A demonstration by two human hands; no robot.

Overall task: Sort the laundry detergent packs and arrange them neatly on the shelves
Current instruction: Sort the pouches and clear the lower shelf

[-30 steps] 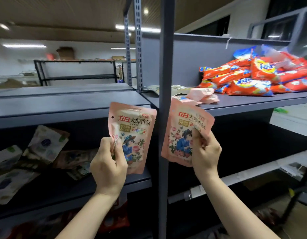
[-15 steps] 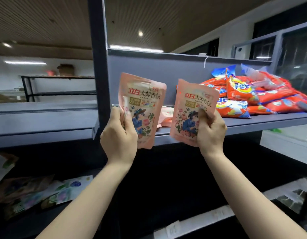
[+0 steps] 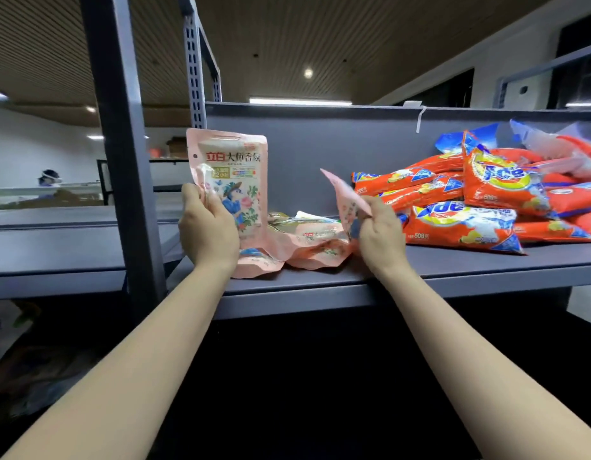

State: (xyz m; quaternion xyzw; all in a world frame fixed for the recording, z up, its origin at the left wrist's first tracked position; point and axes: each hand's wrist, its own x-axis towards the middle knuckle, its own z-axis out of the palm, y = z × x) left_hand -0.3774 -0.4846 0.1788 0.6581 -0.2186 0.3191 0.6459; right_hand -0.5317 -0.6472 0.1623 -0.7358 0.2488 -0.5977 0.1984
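Head view looks across a grey metal shelf [image 3: 387, 277], and both bare hands have come up from below its front edge since half a second ago, when they held their pouches out in front of the rack. The left hand [image 3: 209, 229] grips an upright pink floral detergent pouch with red lettering [image 3: 232, 180] by its lower left side, fingers curled round it, its bottom now down among the packs near the shelf's left end. The right hand [image 3: 380, 234] pinches a second pink floral pouch [image 3: 345, 200], which faced the camera before and is now turned nearly edge-on and tilted, just in front of the orange pile. Between the two hands lie flat pink pouches [image 3: 314, 242] on the shelf, two or perhaps three; the overlap hides the count. Toward the right end sits a loose heap of orange and blue detergent bags [image 3: 466, 224], at least six, stacked against the grey back panel [image 3: 320, 141]. A grey upright post [image 3: 121, 161] stands left of the held pouch.
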